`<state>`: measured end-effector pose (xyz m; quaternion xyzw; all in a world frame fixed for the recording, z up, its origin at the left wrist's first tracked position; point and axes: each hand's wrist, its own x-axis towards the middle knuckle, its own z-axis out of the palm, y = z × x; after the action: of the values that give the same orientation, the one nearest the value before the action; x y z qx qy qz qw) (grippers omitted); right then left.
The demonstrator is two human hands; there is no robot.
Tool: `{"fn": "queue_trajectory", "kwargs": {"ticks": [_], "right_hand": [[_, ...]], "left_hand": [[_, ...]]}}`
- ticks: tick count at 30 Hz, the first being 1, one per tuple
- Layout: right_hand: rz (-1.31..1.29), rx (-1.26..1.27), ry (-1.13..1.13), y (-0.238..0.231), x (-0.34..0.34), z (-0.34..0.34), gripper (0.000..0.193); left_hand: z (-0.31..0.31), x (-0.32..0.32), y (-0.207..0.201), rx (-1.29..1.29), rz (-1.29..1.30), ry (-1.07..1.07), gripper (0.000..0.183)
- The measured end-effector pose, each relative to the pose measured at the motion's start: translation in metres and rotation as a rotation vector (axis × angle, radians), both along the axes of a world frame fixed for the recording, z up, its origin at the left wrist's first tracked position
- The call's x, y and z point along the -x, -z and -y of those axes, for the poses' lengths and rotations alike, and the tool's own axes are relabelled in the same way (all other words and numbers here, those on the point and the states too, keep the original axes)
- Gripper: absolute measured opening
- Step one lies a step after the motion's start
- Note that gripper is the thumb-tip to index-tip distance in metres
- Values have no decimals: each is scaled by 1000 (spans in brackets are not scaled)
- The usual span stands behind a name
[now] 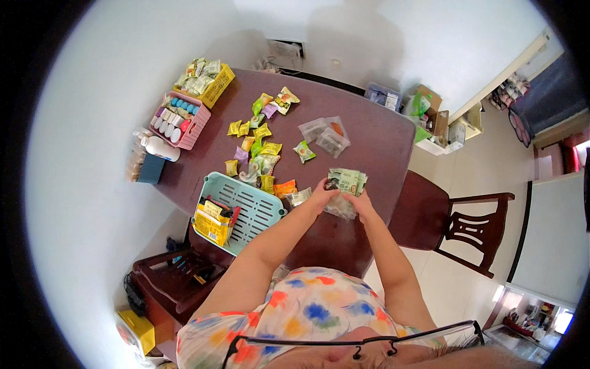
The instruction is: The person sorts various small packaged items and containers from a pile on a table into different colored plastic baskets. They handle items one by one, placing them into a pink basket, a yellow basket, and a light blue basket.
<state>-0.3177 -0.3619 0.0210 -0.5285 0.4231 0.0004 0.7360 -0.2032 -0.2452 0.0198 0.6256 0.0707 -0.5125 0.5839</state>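
Both my hands are closed on a small bunch of pale green snack packets (348, 180) near the table's front edge. My left hand (321, 193) grips the bunch at its left side. My right hand (362, 203) has it from the lower right. Just below the packets, between my hands, is a clear plastic bag (340, 208); whether my fingers also hold it I cannot tell. Left of my left hand lie an orange packet (285, 188) and a clear-wrapped packet (300, 197). A light blue slotted basket (246, 216) holds yellow and red snack bags (215, 221).
Small yellow, green and purple snack packets (261, 131) lie scattered on the dark red table (375, 138). Clear zip bags (332, 135) lie beyond my hands. At the left edge stand a pink basket of bottles (198, 130) and a yellow basket (219, 87). A wooden chair (473, 224) stands right.
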Motion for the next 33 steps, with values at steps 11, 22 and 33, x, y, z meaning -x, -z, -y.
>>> {"fn": "queue_trajectory", "kwargs": {"ticks": [11,22,33], "right_hand": [[341,209,-234,10,65,-11,90],[360,597,-338,36,82,-22,104],[248,78,-261,-48,29,-69,81]], "left_hand": [[-50,24,3,342,616,410,74],[-69,49,39,292,969,439,78],[-133,-1,-65,207,379,405,83]]}}
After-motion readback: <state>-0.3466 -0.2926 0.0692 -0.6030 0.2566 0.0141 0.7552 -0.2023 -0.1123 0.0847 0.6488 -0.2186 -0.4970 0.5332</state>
